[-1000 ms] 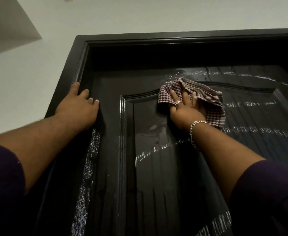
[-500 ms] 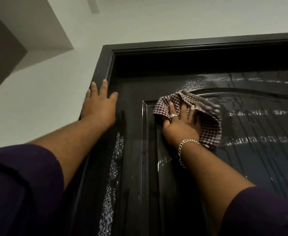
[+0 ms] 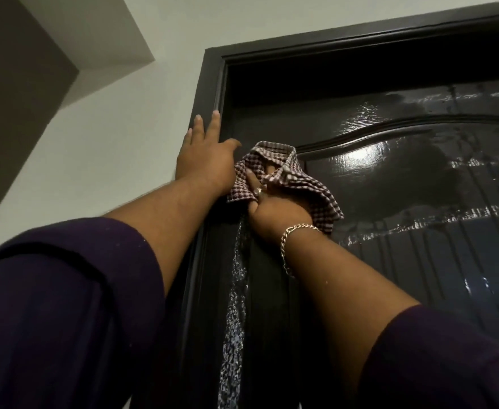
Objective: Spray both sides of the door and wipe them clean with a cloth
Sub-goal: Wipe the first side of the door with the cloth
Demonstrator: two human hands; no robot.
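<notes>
- I'm looking steeply up at the door, glossy black, filling the right half of my view; its face is wet, with bright streaks and beads catching the light across the upper panel and thin runs trailing down below them.
- The white wall takes the upper left, with a boxed corner of ceiling darkening toward the far left edge.
- The black door frame runs up the left side of the door and turns across the top.
- Both my arms reach up from the bottom in dark purple sleeves, the forearms bare.
- A pale speckled streak of foam runs down the door's left stile, from just under my right wrist to the bottom edge.
- The cloth, checked maroon and white, is bunched against the door at the upper left corner of the raised panel, just beside the frame.
- My left hand lies flat with straight fingers on the frame, holding nothing, its thumb side touching the cloth.
- My right hand presses the cloth onto the door, fingers curled into its folds and partly hidden by them.
- A gold chain bracelet circles my right wrist.
- A ring shows on one finger of that hand.
</notes>
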